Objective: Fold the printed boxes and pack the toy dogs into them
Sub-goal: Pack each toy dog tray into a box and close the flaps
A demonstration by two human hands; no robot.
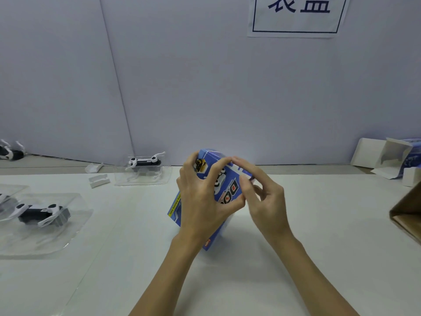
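Near the middle of the white table (319, 236), a person's left hand (200, 201) grips a blue printed box (224, 181) from the front, fingers curled over its face and thumb wrapped round the edge toward three o'clock, so much of the artwork is covered. The box stands tilted, its lower corner resting on the table and its top leaning toward twelve o'clock; large upside-down letters and a cartoon dog show between the fingers. The right hand (262, 190) meets the box's upper edge at about one o'clock, fingertips bent and pinching there; the flap or edge it holds is hidden behind the fingers, so what exactly it has is hard to say. Both forearms enter from six o'clock and are cut off by the frame. At nine o'clock from the box, a black and white toy dog (39, 213) lies in a clear plastic tray (68, 238), with another tray beside it cut off at the left edge. At eleven o'clock, near the wall, a second toy dog (145, 161) sits in its own clear tray (164, 179), two small white plastic pieces (99, 180) just beside it. Far at ten o'clock a third dog (10, 152) is partly cut off. At two o'clock an open box (391, 156) lies on its side, white interior showing. At three o'clock a brown cardboard carton (407, 215) is mostly out of frame. A paper sign (296, 17) on the wall at twelve o'clock is cropped at the top.
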